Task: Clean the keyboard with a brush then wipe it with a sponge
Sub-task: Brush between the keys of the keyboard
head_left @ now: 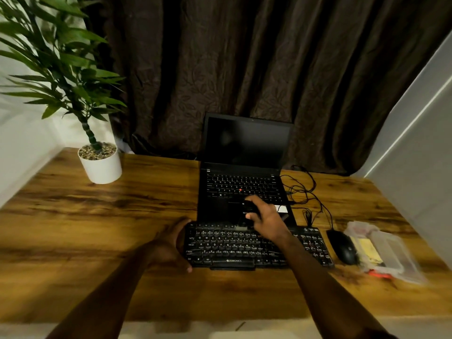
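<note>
- Keyboard (pixel 244 245): black, lies flat near the front edge of the wooden desk (pixel 97 241), directly in front of an open black laptop (pixel 242 177), touching or nearly touching its front edge.
- Left hand (pixel 171 243): fingers spread, cupped against the keyboard's left end, thumb at its front left corner.
- Right hand (pixel 266 218): clamped on a dark brush (pixel 247 214), held above the keyboard's back row; bristle end is blurred, so contact with the keys cannot be told.
- Mouse (pixel 342 245): black, just beside the keyboard's right end, its cable (pixel 305 192) looping toward the desk's back edge.
- Clear plastic packet (pixel 384 253): near the desk's right edge, beside the mouse; contents unclear.
- Potted plant (pixel 100 162): white pot, back left corner of the desk.
</note>
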